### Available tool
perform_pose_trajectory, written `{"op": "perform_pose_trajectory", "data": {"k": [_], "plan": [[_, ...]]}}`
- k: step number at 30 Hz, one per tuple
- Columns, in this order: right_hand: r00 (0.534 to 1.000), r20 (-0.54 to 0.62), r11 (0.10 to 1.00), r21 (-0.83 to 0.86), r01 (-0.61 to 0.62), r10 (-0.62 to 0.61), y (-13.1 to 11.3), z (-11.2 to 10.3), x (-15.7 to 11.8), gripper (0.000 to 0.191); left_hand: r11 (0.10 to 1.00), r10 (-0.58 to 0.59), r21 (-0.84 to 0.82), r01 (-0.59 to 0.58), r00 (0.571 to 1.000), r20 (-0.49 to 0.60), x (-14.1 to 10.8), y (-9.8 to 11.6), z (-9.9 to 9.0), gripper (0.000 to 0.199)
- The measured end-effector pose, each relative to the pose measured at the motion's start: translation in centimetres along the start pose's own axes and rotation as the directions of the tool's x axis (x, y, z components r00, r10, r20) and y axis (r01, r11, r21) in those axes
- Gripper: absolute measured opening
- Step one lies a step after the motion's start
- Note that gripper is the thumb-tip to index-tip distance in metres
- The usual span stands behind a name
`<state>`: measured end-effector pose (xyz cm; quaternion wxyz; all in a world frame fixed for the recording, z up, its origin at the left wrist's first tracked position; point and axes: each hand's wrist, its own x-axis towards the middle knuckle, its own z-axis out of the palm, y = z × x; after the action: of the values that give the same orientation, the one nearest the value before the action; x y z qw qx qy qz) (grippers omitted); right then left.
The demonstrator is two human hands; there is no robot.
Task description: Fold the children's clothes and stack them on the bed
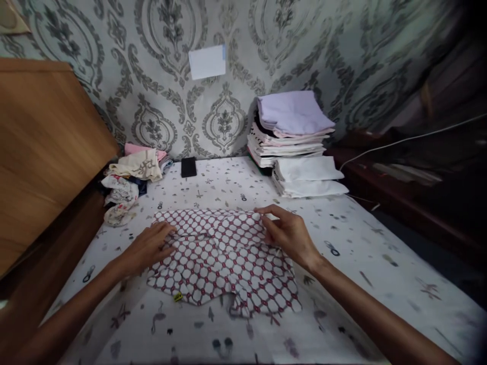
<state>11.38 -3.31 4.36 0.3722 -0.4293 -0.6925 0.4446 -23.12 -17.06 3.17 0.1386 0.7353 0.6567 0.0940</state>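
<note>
A white garment (228,253) with a grey and red lattice print lies spread on the bed sheet in front of me. Its far edge is fairly straight, the near edge is uneven with a notch, and a small yellow tag (178,296) shows near its lower left. My left hand (150,246) rests on the garment's left side, fingers stretched out and apart. At the far right corner, my right hand (287,230) pinches the cloth between thumb and index finger. Whether it is a top or shorts I cannot tell.
Beyond the garment at the right stands a tall stack of folded clothes (292,116), with folded white clothes (310,175) in front. Crumpled clothes (133,172) lie at the far left, beside a wooden panel (49,142). A black flat object (188,167) lies near the patterned wall.
</note>
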Motion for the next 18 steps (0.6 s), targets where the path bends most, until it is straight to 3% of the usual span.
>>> {"op": "perform_pose_trajectory", "data": {"k": [4,7,9,13,16,18], "plan": [[0.999,-0.011,0.964,0.265,0.035,-0.033,-0.4,1.3,1.2,0.041,0.992,-0.054,0.109,0.066,0.992,-0.11,1.1,-1.5,0.9,0.033],[0.995,-0.012,0.961,0.257,0.1,-0.101,-0.6,1.5,2.6,0.039,0.967,-0.049,0.241,0.078,0.991,-0.124,2.2,-2.5,0.8,0.022],[0.992,-0.031,0.961,0.244,0.129,-0.125,-0.7,1.2,4.4,0.036,0.972,-0.062,0.214,0.095,0.985,-0.159,3.3,-3.6,-0.1,0.022],[0.98,-0.156,0.956,0.247,0.158,-0.122,-0.1,1.3,11.0,0.028,0.971,-0.201,-0.182,0.152,0.935,-0.292,7.8,-7.5,-3.4,0.019],[0.969,-0.246,0.992,0.112,0.059,-0.03,1.2,2.7,17.0,0.018,0.852,-0.383,-0.481,0.208,0.873,-0.301,12.0,-10.5,-4.7,0.022],[0.963,-0.266,0.999,0.005,-0.037,0.037,2.5,3.8,20.1,0.011,0.785,-0.479,-0.556,0.274,0.837,-0.263,14.2,-11.8,-4.2,0.024]]}}
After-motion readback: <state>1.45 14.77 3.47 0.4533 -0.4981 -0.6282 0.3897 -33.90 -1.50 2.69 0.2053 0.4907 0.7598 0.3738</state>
